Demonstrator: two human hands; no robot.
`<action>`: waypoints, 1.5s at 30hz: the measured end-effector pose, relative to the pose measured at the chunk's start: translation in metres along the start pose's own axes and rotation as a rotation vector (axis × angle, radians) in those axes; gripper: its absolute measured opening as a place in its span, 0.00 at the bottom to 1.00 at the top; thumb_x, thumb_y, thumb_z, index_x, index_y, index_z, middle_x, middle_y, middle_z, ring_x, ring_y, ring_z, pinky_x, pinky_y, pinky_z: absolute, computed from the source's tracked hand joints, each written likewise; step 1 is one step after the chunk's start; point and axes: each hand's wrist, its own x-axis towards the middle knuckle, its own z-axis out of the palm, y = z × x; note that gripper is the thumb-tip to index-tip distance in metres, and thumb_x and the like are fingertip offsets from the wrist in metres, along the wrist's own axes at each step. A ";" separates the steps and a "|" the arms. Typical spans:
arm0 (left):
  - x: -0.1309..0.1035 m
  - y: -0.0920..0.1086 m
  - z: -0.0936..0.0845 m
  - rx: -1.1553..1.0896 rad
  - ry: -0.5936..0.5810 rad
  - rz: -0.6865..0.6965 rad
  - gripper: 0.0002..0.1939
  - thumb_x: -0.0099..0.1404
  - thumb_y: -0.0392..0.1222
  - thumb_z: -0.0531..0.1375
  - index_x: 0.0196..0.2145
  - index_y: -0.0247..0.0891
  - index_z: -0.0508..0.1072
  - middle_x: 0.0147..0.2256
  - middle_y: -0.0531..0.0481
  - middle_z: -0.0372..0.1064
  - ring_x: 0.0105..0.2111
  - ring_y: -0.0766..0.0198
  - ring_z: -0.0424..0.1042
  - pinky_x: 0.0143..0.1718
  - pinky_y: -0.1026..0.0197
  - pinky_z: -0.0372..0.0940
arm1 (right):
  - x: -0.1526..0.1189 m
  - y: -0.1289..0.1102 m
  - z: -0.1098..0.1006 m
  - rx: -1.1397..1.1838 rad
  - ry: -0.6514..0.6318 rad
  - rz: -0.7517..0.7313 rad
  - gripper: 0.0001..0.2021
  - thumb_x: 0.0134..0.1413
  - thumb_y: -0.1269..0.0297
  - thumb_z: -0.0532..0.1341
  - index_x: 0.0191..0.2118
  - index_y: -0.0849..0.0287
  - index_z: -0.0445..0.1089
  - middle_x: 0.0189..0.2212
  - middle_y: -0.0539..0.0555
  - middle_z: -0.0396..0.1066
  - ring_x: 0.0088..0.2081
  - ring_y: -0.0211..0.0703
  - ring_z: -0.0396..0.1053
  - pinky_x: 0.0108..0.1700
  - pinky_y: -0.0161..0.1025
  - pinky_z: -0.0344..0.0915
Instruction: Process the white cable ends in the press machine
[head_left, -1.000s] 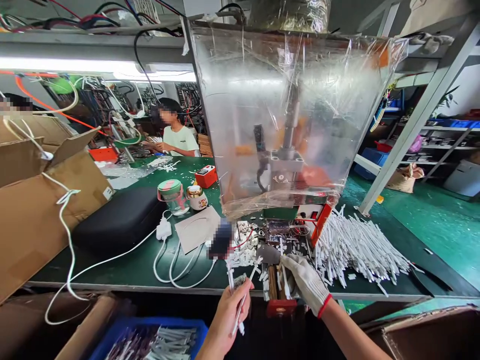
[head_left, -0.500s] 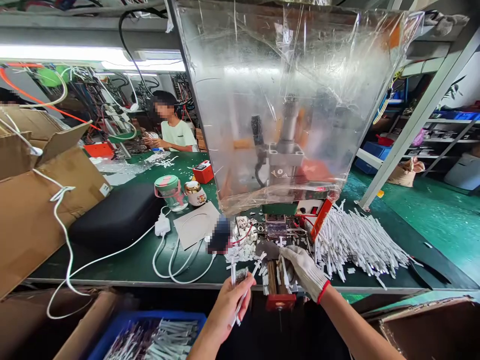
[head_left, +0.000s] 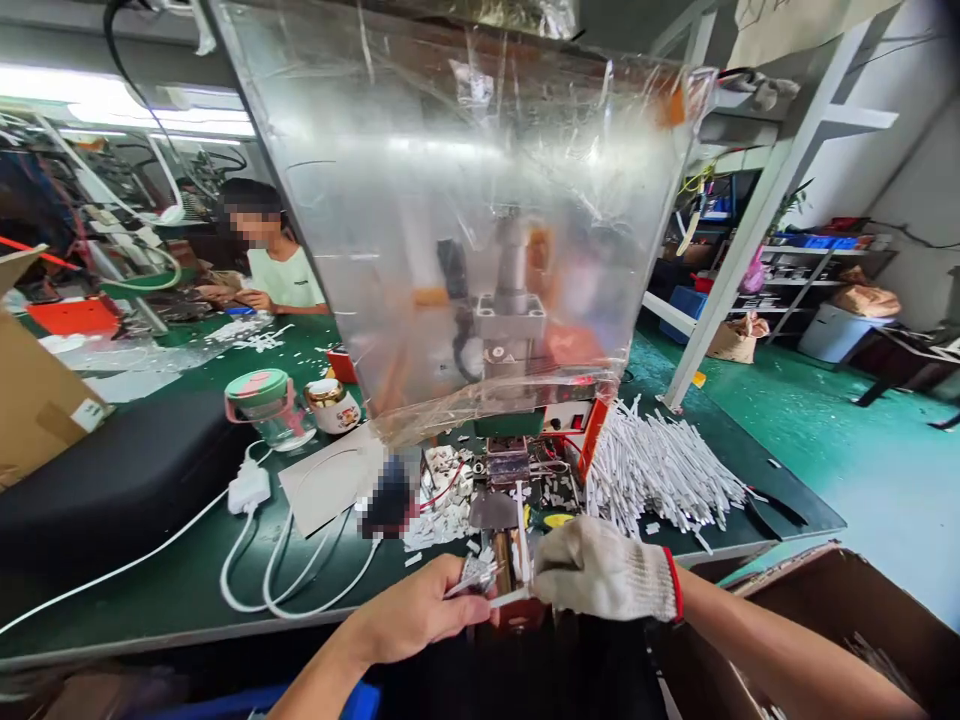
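My bare left hand [head_left: 427,610] is closed on white strips [head_left: 480,572] at the front edge of the green bench. Just right of it, my right hand [head_left: 600,570] wears a white knit glove with a red cuff. Its fingers are pinched at the end of a white strip [head_left: 511,597] that reaches across to my left hand. Between and behind the hands are a small metal fixture with a red front block [head_left: 521,615] and another white strip [head_left: 520,505] standing out over it. A dark metal block [head_left: 508,466] sits under the press.
A plastic-wrapped shield [head_left: 465,220] hangs over the press. White strips [head_left: 660,470] are piled at the right, near black-handled pliers [head_left: 765,515]. Cables, a green-lidded jar [head_left: 270,410], a white cup [head_left: 334,408] and a black case [head_left: 127,480] lie left. A person [head_left: 281,265] sits behind.
The view has turned right. My gloved hand has come back from the fixture toward my left hand and now pinches a strip. My left hand has turned more level.
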 end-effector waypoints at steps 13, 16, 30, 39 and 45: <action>0.067 -0.034 0.037 -0.300 0.633 0.122 0.20 0.54 0.59 0.70 0.29 0.39 0.73 0.15 0.61 0.53 0.16 0.70 0.52 0.18 0.68 0.43 | 0.018 0.120 -0.125 -0.118 0.950 0.345 0.15 0.64 0.55 0.63 0.44 0.64 0.73 0.35 0.53 0.73 0.32 0.38 0.70 0.35 0.37 0.69; 0.089 -0.024 0.047 -0.159 0.673 0.207 0.19 0.54 0.58 0.69 0.28 0.38 0.76 0.21 0.54 0.64 0.25 0.63 0.64 0.23 0.66 0.53 | 0.028 0.116 -0.131 -0.102 0.929 0.312 0.14 0.66 0.56 0.61 0.46 0.63 0.71 0.39 0.54 0.72 0.35 0.38 0.71 0.37 0.38 0.71; 0.048 -0.024 0.034 -0.745 0.569 0.195 0.26 0.49 0.60 0.72 0.21 0.39 0.65 0.14 0.66 0.42 0.13 0.77 0.41 0.15 0.70 0.38 | 0.011 0.065 0.002 0.682 0.290 0.184 0.21 0.53 0.44 0.66 0.34 0.57 0.63 0.18 0.45 0.66 0.14 0.32 0.60 0.15 0.30 0.54; 0.007 -0.045 0.028 -0.651 0.688 0.169 0.29 0.54 0.60 0.70 0.17 0.37 0.61 0.13 0.60 0.54 0.13 0.77 0.47 0.17 0.69 0.42 | 0.085 0.075 0.063 0.783 0.414 0.292 0.19 0.47 0.49 0.65 0.29 0.54 0.57 0.11 0.40 0.58 0.10 0.33 0.56 0.12 0.31 0.52; 0.004 -0.054 0.032 -0.646 0.646 0.131 0.26 0.54 0.60 0.70 0.20 0.36 0.66 0.12 0.60 0.55 0.12 0.77 0.46 0.16 0.68 0.41 | 0.090 0.078 0.061 0.817 0.439 0.309 0.16 0.47 0.53 0.65 0.29 0.54 0.58 0.12 0.41 0.59 0.10 0.34 0.56 0.11 0.32 0.51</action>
